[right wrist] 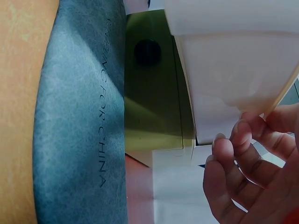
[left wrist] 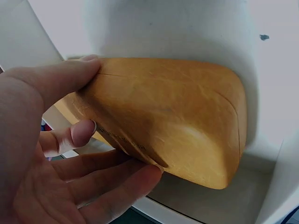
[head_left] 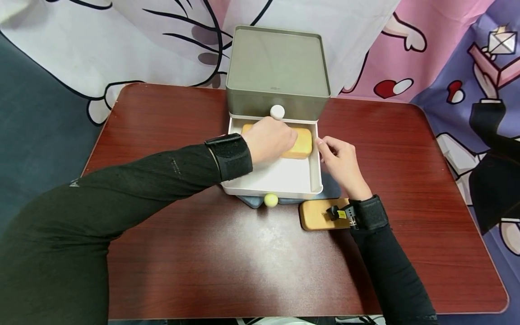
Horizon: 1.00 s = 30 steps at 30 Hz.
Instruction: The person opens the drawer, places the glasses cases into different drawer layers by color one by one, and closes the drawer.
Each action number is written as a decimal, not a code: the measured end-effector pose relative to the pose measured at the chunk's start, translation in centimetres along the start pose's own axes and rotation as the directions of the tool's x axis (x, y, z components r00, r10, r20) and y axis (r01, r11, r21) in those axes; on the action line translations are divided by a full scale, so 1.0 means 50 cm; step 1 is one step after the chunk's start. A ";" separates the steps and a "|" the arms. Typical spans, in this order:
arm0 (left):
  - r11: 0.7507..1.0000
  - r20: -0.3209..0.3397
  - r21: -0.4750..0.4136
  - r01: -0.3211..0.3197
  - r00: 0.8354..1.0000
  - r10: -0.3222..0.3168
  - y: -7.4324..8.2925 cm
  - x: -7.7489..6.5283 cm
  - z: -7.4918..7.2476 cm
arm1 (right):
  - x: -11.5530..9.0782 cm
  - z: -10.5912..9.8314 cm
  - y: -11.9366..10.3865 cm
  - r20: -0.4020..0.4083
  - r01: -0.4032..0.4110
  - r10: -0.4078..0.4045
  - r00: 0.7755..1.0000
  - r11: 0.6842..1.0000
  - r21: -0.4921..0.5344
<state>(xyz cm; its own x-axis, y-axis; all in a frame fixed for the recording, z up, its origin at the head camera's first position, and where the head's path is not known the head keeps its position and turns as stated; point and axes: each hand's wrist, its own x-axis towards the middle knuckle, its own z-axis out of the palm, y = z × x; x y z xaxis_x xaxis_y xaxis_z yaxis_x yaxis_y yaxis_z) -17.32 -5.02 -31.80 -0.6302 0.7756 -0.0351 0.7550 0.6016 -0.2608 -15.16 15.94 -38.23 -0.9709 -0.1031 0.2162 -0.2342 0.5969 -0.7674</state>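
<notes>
A tan leather-look glasses case lies in the white pulled-out drawer, near its back. My left hand reaches in from above and grips it. In the left wrist view the thumb is on one long side of the case and the fingers are on the other. At the drawer's right wall, my right hand pinches the rim between thumb and fingers. The right wrist view shows these curled fingertips against the drawer's side.
The grey-green drawer box has a white knob above the opening. A yellow-green knob is on the drawer front. Blue cases lie beneath the drawer. Another tan case sits by my right wrist on the brown table.
</notes>
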 end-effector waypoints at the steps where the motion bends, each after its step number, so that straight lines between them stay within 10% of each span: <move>1: 1.000 -0.002 -0.004 0.003 1.000 -0.003 0.000 0.000 0.000 | 0.000 0.000 0.001 0.000 0.001 -0.001 1.000 1.000 -0.001; 30: 0.999 0.024 -0.033 0.005 1.000 -0.004 -0.002 -0.012 -0.033 | -0.005 0.002 0.003 -0.013 0.004 -0.004 1.000 1.000 -0.029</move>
<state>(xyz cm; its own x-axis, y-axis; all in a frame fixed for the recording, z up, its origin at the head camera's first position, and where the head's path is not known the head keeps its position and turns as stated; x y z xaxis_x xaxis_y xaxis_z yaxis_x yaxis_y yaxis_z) -16.71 -5.21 -30.16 -0.6373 0.7685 -0.0571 0.7575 0.6112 -0.2293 -14.94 15.98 -38.44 -0.9691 -0.0948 0.2275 -0.2363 0.6197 -0.7484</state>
